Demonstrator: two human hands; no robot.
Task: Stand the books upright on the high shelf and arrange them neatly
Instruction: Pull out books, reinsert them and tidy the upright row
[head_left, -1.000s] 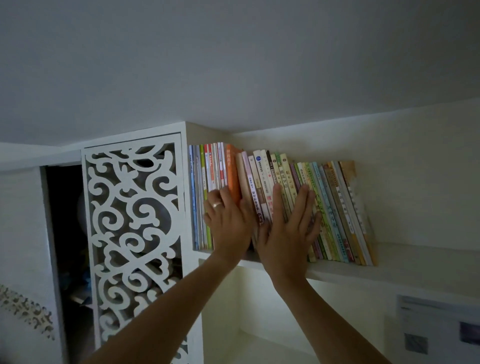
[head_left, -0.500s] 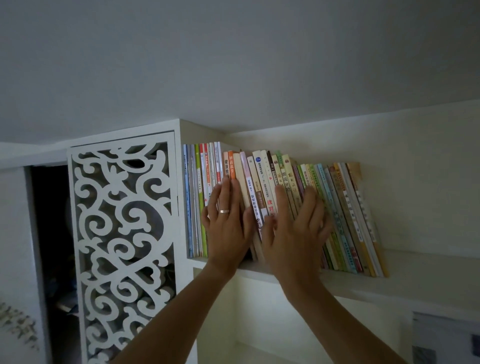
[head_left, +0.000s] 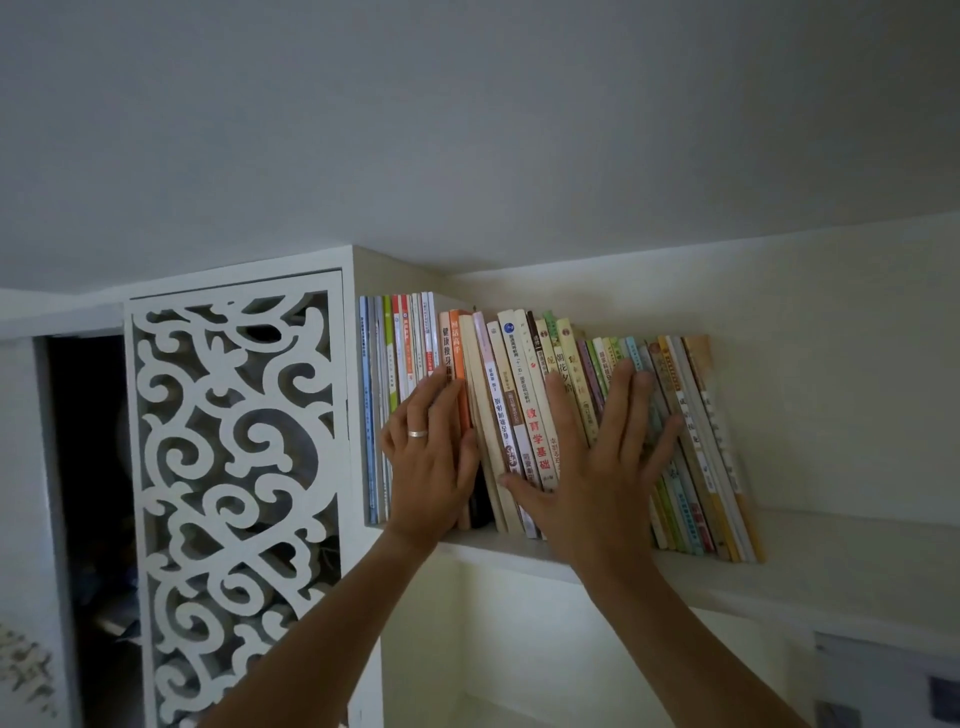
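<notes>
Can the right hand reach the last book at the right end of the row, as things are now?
Probably yes. The right hand lies flat on the leaning books, its little finger close to the last book, and nothing stands between them.

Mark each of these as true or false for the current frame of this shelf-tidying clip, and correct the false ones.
1. Both hands lie flat against the book spines. True: the left hand and the right hand press on the row of books with straight fingers.
2. The books at the right end stand perfectly upright. False: they lean, tops tilted to the left.
3. A ring shows on the left hand. True.
4. The right hand has pulled one book off the shelf. False: every book sits on the high shelf; neither hand grips any.
5. The white scrollwork panel is to the right of the books. False: it is to their left.
</notes>
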